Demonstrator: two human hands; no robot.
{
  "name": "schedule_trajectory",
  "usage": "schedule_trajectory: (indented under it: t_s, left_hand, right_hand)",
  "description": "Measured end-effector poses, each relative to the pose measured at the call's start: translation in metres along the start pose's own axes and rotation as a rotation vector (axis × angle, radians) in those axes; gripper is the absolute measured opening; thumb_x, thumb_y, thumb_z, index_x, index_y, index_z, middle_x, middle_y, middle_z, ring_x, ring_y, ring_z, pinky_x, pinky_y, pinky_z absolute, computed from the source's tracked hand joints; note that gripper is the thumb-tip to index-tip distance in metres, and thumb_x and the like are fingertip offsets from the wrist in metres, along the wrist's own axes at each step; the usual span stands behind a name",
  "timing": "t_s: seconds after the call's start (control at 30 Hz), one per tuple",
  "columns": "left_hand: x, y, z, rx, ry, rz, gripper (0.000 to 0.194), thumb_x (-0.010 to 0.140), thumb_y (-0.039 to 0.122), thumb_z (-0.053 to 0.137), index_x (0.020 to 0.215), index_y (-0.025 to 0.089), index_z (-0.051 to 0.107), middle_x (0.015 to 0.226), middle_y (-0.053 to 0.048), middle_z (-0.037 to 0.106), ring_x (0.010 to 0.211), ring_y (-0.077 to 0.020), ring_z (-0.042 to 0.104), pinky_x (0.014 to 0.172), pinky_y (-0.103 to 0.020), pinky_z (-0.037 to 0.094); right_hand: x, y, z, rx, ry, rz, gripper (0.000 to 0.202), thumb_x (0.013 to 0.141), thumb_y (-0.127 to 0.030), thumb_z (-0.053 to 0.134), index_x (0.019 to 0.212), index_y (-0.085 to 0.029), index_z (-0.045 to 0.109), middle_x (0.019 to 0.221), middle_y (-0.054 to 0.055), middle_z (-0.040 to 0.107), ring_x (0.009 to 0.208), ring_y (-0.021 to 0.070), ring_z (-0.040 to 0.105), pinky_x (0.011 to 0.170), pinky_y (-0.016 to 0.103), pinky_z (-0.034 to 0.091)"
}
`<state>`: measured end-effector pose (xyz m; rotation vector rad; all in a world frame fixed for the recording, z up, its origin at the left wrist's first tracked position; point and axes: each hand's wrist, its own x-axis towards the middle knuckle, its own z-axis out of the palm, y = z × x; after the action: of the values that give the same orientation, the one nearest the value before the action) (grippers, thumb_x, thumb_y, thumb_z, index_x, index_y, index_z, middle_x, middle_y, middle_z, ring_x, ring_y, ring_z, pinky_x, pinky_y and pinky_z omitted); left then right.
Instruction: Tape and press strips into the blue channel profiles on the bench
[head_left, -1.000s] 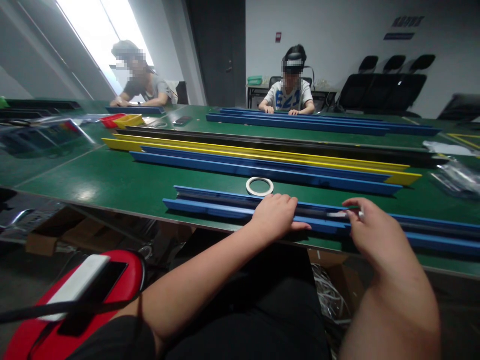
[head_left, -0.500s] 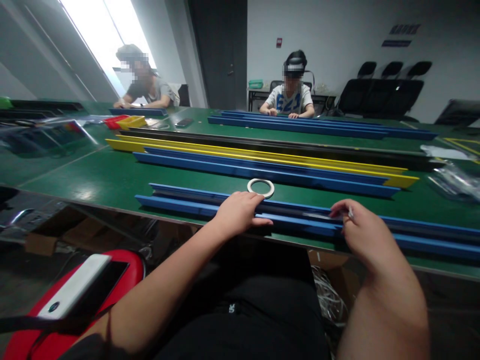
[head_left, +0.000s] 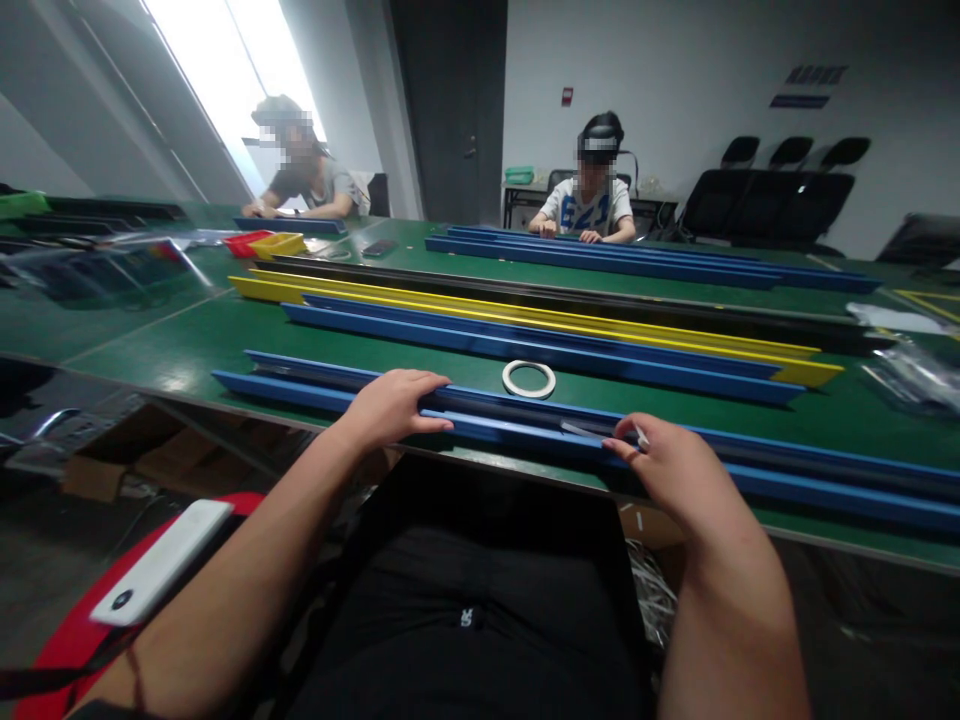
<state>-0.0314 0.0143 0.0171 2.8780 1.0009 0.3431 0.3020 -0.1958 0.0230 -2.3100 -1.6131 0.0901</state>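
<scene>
A long blue channel profile [head_left: 495, 430] with a dark inner groove lies along the near edge of the table. My left hand [head_left: 394, 408] is closed across it, thumb on the near wall and fingers over the far wall. Farther right, my right hand [head_left: 667, 455] pinches a narrow whitish strip [head_left: 581, 432] that slants over the channel; part of it shows between the fingers. Just behind the channel a white ring-shaped roll [head_left: 529, 392], like tape, lies flat on the green table [head_left: 180, 340].
Beyond the roll run another blue profile [head_left: 540, 352], a yellow one [head_left: 247, 289] and black ones. Plastic-wrapped items [head_left: 911, 375] lie at right. Two people work across the table, near more blue profiles [head_left: 600, 262]. A red stool [head_left: 67, 650] with a white device stands at lower left.
The near blue channel has slid left, and my left hand has moved left with it. My right hand has also shifted left, still pinching the whitish strip.
</scene>
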Motion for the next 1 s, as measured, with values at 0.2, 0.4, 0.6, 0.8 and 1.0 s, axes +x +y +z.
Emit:
schedule_trajectory:
  t_s: [0.2, 0.4, 0.6, 0.8, 1.0]
  left_hand:
    - [-0.001, 0.032, 0.007, 0.036, 0.063, -0.018, 0.065, 0.083, 0.06, 0.061, 0.135, 0.022, 0.053, 0.135, -0.011, 0.059, 0.124, -0.0275, 0.052, 0.109, -0.043, 0.036]
    - [0.015, 0.094, 0.023, 0.038, 0.09, 0.053, 0.061, 0.087, 0.057, 0.059, 0.137, 0.024, 0.047, 0.133, -0.011, 0.058, 0.127, -0.0267, 0.05, 0.114, -0.048, 0.027]
    - [0.045, 0.148, 0.039, 0.002, 0.122, 0.178, 0.065, 0.085, 0.064, 0.056, 0.132, 0.021, 0.05, 0.123, -0.012, 0.062, 0.118, -0.0282, 0.055, 0.104, -0.044, 0.036]
    - [0.068, 0.181, 0.05, -0.014, 0.123, 0.197, 0.066, 0.082, 0.075, 0.049, 0.118, 0.019, 0.056, 0.107, -0.01, 0.066, 0.105, -0.0292, 0.061, 0.097, -0.046, 0.04]
    - [0.073, 0.185, 0.054, -0.025, 0.142, 0.186, 0.062, 0.083, 0.074, 0.049, 0.107, 0.018, 0.06, 0.099, -0.01, 0.067, 0.098, -0.0277, 0.064, 0.086, -0.04, 0.043]
  right_hand:
    - [0.003, -0.005, 0.004, 0.039, 0.021, -0.064, 0.02, 0.091, -0.038, 0.048, 0.086, -0.023, 0.06, 0.083, 0.005, 0.066, 0.07, 0.0177, 0.054, 0.061, 0.029, 0.031]
    - [0.001, -0.003, 0.002, 0.086, 0.074, -0.041, 0.019, 0.092, -0.036, 0.045, 0.084, -0.022, 0.054, 0.082, 0.006, 0.064, 0.071, 0.0181, 0.053, 0.062, 0.029, 0.032]
    - [-0.004, -0.005, -0.004, 0.181, 0.099, 0.035, 0.014, 0.09, -0.032, 0.047, 0.094, -0.023, 0.057, 0.082, 0.006, 0.068, 0.067, 0.018, 0.057, 0.062, 0.028, 0.036]
    - [0.002, -0.001, 0.0, 0.175, 0.132, 0.007, 0.025, 0.091, -0.024, 0.038, 0.101, -0.021, 0.06, 0.096, 0.009, 0.068, 0.085, 0.0208, 0.06, 0.073, 0.03, 0.04]
    - [0.002, -0.003, 0.001, 0.06, 0.101, 0.076, 0.021, 0.088, -0.028, 0.041, 0.088, -0.022, 0.061, 0.084, 0.007, 0.067, 0.073, 0.0189, 0.057, 0.062, 0.028, 0.033]
